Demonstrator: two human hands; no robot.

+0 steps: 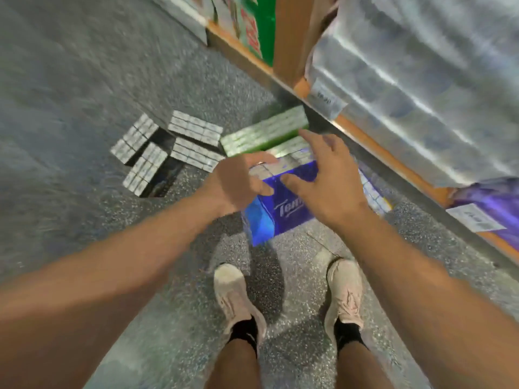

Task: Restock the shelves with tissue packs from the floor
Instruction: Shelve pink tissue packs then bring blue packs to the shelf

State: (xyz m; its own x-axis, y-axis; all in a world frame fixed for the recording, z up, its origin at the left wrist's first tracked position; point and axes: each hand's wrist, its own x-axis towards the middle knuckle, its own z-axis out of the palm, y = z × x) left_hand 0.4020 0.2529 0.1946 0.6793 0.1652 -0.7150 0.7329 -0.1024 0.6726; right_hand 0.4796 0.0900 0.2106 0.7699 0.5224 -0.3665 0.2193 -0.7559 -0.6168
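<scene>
A blue tissue pack (283, 211) stands on the speckled floor in front of my feet. My left hand (238, 183) grips its upper left corner, fingers curled over the top and thumb on the front face. My right hand (325, 178) hovers over the pack's right side with fingers spread and straight, and its thumb touches the blue face. Behind the blue pack lie green tissue packs (264, 133) against the shelf base. Several black-and-white tissue packs (193, 127) lie scattered on the floor to the left. The picture is motion-blurred.
The shelf unit with an orange edge (365, 141) runs along the right, holding clear-wrapped tissue bundles (421, 80) and a purple pack (494, 197). Price tags (325, 99) hang on its edge. My two shoes (233, 293) stand just below the blue pack. Open floor (70, 108) lies to the left.
</scene>
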